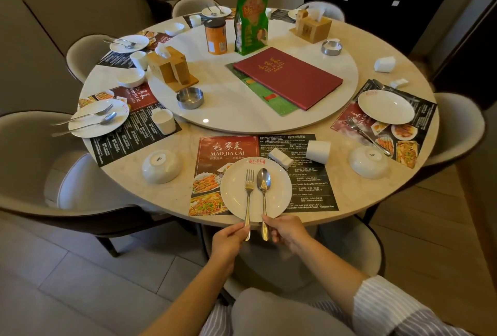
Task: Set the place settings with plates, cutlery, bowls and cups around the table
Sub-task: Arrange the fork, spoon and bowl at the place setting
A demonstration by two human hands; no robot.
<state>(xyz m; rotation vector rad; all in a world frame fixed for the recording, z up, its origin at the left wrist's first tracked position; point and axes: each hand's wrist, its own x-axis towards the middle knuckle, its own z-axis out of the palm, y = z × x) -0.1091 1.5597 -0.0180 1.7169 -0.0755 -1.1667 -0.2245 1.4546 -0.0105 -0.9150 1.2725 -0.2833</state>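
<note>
From the head view, your left hand point(230, 236) pinches the fork point(249, 195) near its handle end, and your right hand point(287, 230) pinches the spoon point(264, 193) the same way; each grip is closed narrowly on its handle. You hold them by the tail ends so the tines and bowl can lie on the plate point(234, 195) without your fingers touching the eating surface.

Both pieces sit at lower centre of the frame, side by side and nearly parallel, fork left of spoon. Their long axes run from the near table point(357, 190) edge toward the centre: heads point away from you, toward the turntable point(242, 109), and the handles overhang the plate's near rim. Whether the handles are already resting on the rim or are lifted just off it is hard to tell from here.

The plate sits on the printed placemat point(304, 185), with an upturned bowl point(161, 166) at its left and a cup point(318, 151) lying on the mat at upper right, likely waiting to be stood up.
</note>
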